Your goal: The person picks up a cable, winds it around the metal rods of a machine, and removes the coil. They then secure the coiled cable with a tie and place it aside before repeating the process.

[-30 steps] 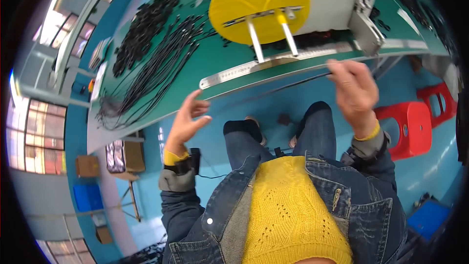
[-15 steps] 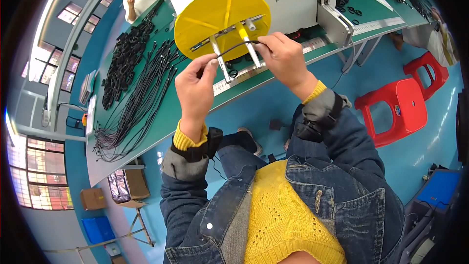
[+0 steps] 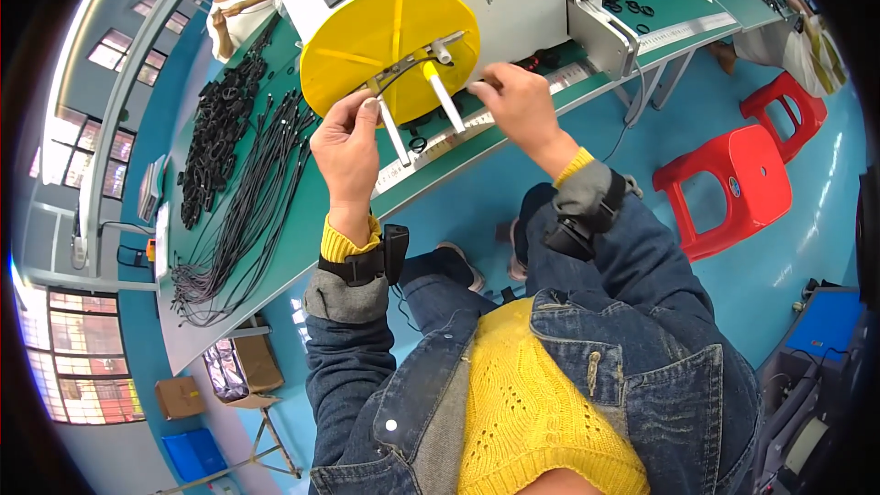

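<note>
A round yellow disc [image 3: 353, 41] with two metal posts faces me on a white machine. My left hand [image 3: 348, 151] pinches a thin black cable [image 3: 396, 76] beside the left post [image 3: 394, 133]. From those fingertips the cable runs across the disc and bends near the upper end of the right post [image 3: 445, 103]. My right hand [image 3: 521, 112] is at the disc's right edge, thumb and forefinger drawn together. Whether the cable's other end lies between them cannot be made out.
Black coiled cables [image 3: 220, 124] and a bundle of long straight cables [image 3: 261, 192] lie on the green table [image 3: 321, 211] at left. A ruler strip [image 3: 687, 32] runs along the table. Red stools [image 3: 756, 179] stand at right. A person [image 3: 243, 5] works across the table.
The cable was stretched between both hands across the posts; now it bends up near the right post. My left hand has shifted left and my right hand slightly down. The view has tilted a little.
</note>
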The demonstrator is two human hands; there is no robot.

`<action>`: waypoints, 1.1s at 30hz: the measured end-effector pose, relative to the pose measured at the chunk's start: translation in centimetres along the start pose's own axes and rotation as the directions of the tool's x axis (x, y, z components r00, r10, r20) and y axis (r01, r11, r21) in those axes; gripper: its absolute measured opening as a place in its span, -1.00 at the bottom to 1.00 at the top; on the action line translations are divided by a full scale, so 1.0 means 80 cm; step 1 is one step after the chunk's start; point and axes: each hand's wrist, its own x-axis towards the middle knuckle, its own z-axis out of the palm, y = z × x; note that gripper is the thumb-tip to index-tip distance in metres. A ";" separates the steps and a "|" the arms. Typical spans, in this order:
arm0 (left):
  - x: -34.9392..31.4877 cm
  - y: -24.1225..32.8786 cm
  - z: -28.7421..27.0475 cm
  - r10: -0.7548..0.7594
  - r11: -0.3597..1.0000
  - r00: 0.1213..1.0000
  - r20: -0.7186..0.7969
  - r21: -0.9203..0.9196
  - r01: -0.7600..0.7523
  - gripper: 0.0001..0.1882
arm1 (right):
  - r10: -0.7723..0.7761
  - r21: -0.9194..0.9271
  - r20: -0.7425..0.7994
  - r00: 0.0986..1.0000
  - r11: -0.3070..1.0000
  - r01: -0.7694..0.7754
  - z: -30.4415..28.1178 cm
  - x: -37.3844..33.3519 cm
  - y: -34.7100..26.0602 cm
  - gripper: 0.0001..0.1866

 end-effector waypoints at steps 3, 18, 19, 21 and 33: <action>-0.010 -0.006 -0.011 -0.038 0.999 0.999 -0.026 -0.017 0.037 -0.84 | 0.079 0.009 0.064 0.995 0.997 -0.079 -0.020 -0.043 0.013 -0.88; -0.051 0.008 -0.003 0.145 0.978 0.986 -0.081 0.162 -0.131 -0.80 | 0.222 0.035 0.365 0.904 0.967 -0.252 -0.035 -0.114 0.015 -0.88; -0.055 0.010 -0.003 0.155 0.973 0.986 -0.065 0.182 -0.141 -0.80 | 0.230 0.033 0.382 0.895 0.965 -0.262 -0.034 -0.116 0.015 -0.89; -0.060 0.013 -0.002 0.172 0.962 0.985 -0.032 0.220 -0.161 -0.79 | 0.235 0.033 0.395 0.888 0.962 -0.270 -0.034 -0.117 0.012 -0.89; -0.070 0.014 0.016 0.365 0.816 0.929 0.065 0.459 -0.353 -0.70 | 0.152 0.182 0.289 0.945 0.961 -0.210 -0.050 -0.077 -0.026 -0.88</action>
